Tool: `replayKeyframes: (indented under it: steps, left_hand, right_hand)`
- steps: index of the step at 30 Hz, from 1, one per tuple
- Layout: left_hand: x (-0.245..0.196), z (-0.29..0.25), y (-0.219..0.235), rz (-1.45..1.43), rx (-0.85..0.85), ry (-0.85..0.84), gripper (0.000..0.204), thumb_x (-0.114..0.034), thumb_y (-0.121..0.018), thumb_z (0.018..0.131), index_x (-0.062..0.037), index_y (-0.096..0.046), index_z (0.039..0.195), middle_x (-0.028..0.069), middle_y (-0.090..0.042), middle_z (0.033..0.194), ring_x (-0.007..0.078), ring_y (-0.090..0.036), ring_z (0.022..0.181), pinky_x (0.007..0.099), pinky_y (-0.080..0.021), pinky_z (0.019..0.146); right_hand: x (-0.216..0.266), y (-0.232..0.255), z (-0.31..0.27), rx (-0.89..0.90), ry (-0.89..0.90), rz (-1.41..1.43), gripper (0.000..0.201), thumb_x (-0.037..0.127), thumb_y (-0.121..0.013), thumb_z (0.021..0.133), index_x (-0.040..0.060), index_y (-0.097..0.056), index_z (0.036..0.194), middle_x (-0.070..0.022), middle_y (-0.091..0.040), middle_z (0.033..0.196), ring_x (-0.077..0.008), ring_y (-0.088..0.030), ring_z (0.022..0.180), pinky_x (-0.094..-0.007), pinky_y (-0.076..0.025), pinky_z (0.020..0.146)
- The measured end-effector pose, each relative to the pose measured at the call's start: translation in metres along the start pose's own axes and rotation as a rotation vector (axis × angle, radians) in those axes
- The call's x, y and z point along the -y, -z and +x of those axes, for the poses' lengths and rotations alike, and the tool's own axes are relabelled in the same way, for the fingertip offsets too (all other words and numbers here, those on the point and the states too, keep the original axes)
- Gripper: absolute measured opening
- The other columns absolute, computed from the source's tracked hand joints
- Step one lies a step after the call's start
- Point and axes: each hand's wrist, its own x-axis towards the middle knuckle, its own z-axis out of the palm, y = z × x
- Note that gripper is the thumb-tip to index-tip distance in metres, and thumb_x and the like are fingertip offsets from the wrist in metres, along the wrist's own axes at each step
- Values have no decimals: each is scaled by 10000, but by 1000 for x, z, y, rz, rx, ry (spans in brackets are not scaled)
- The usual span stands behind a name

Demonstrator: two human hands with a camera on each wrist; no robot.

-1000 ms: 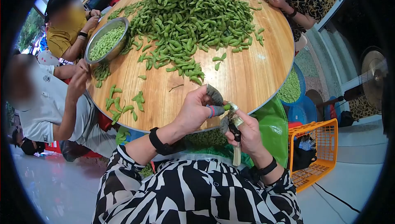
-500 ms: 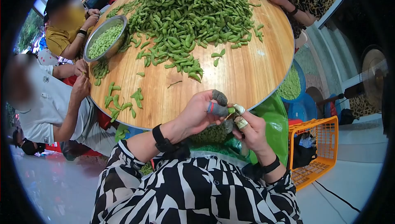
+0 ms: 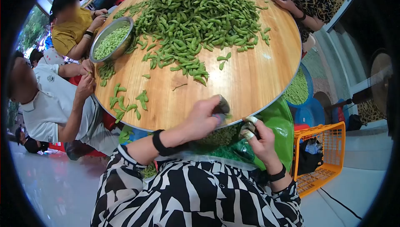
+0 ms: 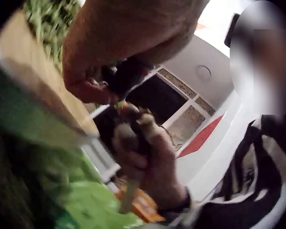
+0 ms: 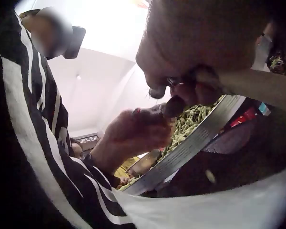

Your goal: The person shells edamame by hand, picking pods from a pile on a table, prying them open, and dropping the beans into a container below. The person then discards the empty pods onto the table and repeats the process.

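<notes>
My left hand [image 3: 202, 119], with dark grey covers on thumb and forefinger, is blurred over the near table edge. Between those fingertips a bit of green soybean pod [image 4: 120, 104] shows; most of it is hidden. Just to the right, my right hand [image 3: 262, 140] has pale wrappings on thumb and forefinger. Its fingers curl round a tool with a pale, stick-like handle [image 4: 128, 196]; the tool's working end is hidden. Below both hands, a loose pale bean [image 5: 210, 176] is in mid-air in the right wrist view.
A large heap of soybean pods [image 3: 200, 14] covers the far part of the round wooden table [image 3: 250, 79]. A metal bowl [image 3: 92, 52] of shelled beans stands at left. Other people sit around. Green plastic [image 3: 279, 133], a blue basin [image 3: 310, 81] and an orange crate [image 3: 333, 160] lie to the right.
The hands were together at a green pod; now the left hand has drawn back slightly to the left, and a gap shows between them. The right hand keeps its tool, moving slightly right.
</notes>
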Motion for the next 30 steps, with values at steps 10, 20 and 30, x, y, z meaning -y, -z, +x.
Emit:
replayKeyframes:
  steps: [10, 20, 30]
  left_hand:
    - [1, -8, 141, 859, 82, -214, 212, 43, -605, 664, -1, -558, 867, 187, -599, 815, 372, -577, 848, 446, -466, 701]
    - [3, 43, 69, 911, 35, -167, 139, -113, -609, 812, -38, -563, 919, 211, -584, 787, 403, -600, 757, 482, -483, 662]
    - [13, 55, 65, 861, -114, -85, 170, -31, -619, 760, -17, -553, 916, 206, -605, 806, 387, -609, 756, 448, -486, 674]
  right_hand:
    - [-12, 4, -3, 43, 75, -82, 322, 24, -634, 807, -24, -599, 1123, -113, -619, 749, -200, -604, 630, -288, -481, 604]
    - [6, -1, 7, 112, 71, -44, 303, 19, -639, 824, -35, -590, 1119, -127, -632, 814, -201, -617, 682, -284, -490, 644]
    - [12, -4, 10, 148, -195, 370, 333, 82, -479, 928, -25, -532, 1239, -23, -557, 721, -82, -498, 579, -223, -402, 524]
